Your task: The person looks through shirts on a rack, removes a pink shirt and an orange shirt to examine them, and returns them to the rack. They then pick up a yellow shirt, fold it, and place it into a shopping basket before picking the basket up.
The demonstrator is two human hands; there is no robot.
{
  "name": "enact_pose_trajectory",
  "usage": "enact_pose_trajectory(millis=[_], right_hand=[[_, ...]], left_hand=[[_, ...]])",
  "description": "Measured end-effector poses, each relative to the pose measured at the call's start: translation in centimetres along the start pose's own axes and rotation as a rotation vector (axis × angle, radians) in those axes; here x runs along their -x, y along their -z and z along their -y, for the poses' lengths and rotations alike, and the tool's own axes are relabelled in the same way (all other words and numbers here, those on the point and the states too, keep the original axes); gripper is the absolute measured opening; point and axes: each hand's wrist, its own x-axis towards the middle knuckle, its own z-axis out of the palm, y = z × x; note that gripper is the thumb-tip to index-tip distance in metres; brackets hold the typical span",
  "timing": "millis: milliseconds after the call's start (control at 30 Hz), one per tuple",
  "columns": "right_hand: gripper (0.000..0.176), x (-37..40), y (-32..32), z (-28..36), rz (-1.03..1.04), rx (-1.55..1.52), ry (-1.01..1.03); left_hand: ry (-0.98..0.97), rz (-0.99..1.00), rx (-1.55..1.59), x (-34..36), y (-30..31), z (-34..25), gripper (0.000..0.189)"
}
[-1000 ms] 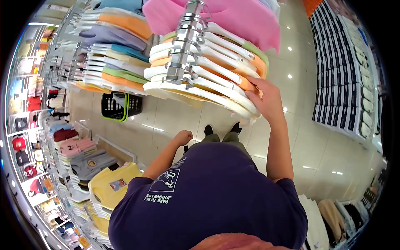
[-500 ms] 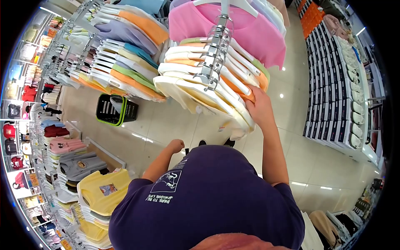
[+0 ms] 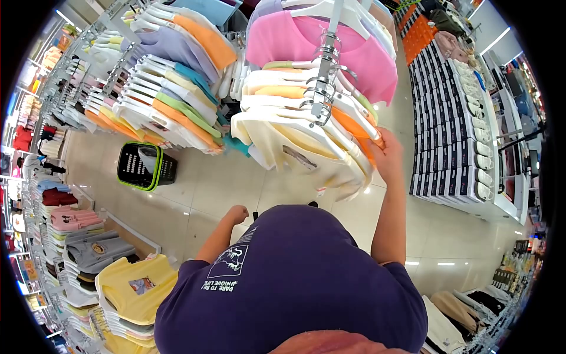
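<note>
My right hand is at the right shoulder of an orange T-shirt on a white hanger, its fingers closed on the cloth and slightly blurred. In front of it hangs a cream T-shirt with a dark printed patch, tilted and swung out at its lower edge. Behind these, a pink T-shirt hangs from the same metal rail with its ring-like stops. Low beside my body, my left hand is curled into a loose fist, with nothing seen in it.
A black shopping basket with a green rim stands on the tiled floor to the left. Another rack of coloured T-shirts hangs beyond it. Stacked shoe boxes line the right side. Folded-over yellow shirts hang at lower left.
My right hand has moved right and slightly down, drawing the orange T-shirt outward. The cream T-shirt in front has turned so its print shows. My left hand stays low, still curled.
</note>
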Motion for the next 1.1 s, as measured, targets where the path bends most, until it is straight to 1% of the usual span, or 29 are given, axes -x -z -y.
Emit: enact_pose_trajectory(millis=[100, 233, 300, 333, 467, 500, 533, 567, 633, 667, 733, 767, 833, 867, 967, 1100], right_hand=[[0.031, 1.2, 3.1, -0.1, 0.014, 0.041, -0.031], [0.031, 3.2, 7.4, 0.7, -0.103, 0.077, -0.024], [0.030, 4.3, 9.9, 1.4, -0.123, 0.137, -0.086], [0.030, 4.9, 10.8, 1.8, -0.163, 0.130, -0.075], [0.031, 7.5, 14.0, 3.4, -0.355, 0.178, -0.056], [0.031, 8.2, 14.6, 3.9, -0.407, 0.184, -0.044], [0.030, 8.8, 15.1, 4.4, -0.463, 0.163, -0.075], [0.029, 9.6, 15.6, 5.1, -0.518, 0.154, -0.050], [0.030, 11.1, 16.5, 5.8, -0.662, 0.189, -0.059], [0.030, 11.9, 16.9, 6.3, -0.710, 0.243, -0.061], [0.030, 13.7, 17.7, 7.3, -0.807, 0.355, -0.065], [0.030, 14.5, 18.0, 7.8, -0.840, 0.405, -0.058], [0.031, 16.2, 18.6, 8.5, -0.900, 0.508, -0.045], [0.033, 16.9, 18.8, 8.6, -0.925, 0.462, -0.033], [0.036, 19.0, 19.3, 9.6, -0.956, 0.528, -0.100], [0.036, 21.3, 19.6, 10.8, -0.991, 0.462, -0.171]], left_hand=[[0.006, 0.003, -0.025, 0.6, 0.1, 1.3, 0.019], [-0.009, -0.026, -0.045, 1.2, 0.1, 2.5, 0.018], [-0.034, -0.042, -0.053, 1.5, 0.3, 2.7, 0.017], [-0.073, -0.055, -0.089, 1.5, 0.4, 2.7, 0.016], [-0.055, 0.001, -0.037, 0.9, 1.3, 1.6, 0.015], [-0.069, 0.000, -0.045, 0.8, 1.5, 1.1, 0.015], [-0.082, 0.001, -0.053, 0.6, 1.7, 0.6, 0.016], [-0.100, 0.002, -0.045, 0.4, 2.0, 0.2, 0.016], [-0.134, 0.013, -0.028, -0.4, 2.0, -0.4, 0.016], [-0.179, 0.030, -0.022, -0.9, 2.2, -0.8, 0.018], [-0.181, 0.065, 0.000, -1.7, 2.3, -1.6, 0.019], [-0.182, 0.085, 0.011, -2.0, 2.1, -2.0, 0.019], [-0.247, 0.098, 0.061, -2.7, 1.7, -2.6, 0.018], [-0.277, 0.113, 0.068, -3.1, 1.5, -2.8, 0.018], [-0.354, 0.165, 0.096, -3.9, 0.4, -3.2, 0.017], [-0.423, 0.210, 0.151, -2.9, 0.7, -6.8, 0.017]])
